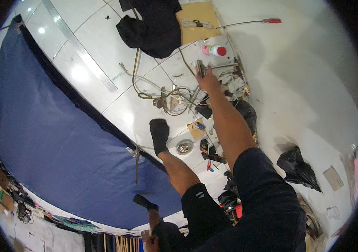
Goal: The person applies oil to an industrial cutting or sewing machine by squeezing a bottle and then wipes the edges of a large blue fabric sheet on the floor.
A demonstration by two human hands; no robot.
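Note:
My right arm stretches far forward, and my right hand (207, 80) has its fingers around a grey metal tool (200, 67) whose exact kind I cannot make out. A white bottle with a red cap (214, 50) stands just beyond that hand. Loops of cable (177, 103) and small scraps lie beside it on the tiles. Low in the view, my left hand (152, 243) is near my leg, closed around a small brownish piece (146, 235) that is too indistinct to name.
A large blue cloth (69, 138) with a dark edge spreads at the left. A long metal straightedge (80, 46) lies on the tiles. Near my feet are a round dish of small parts (184, 146) and a phone-like black object (214, 157). A black plastic bag (298, 168) sits right; black cloth (155, 29) lies ahead.

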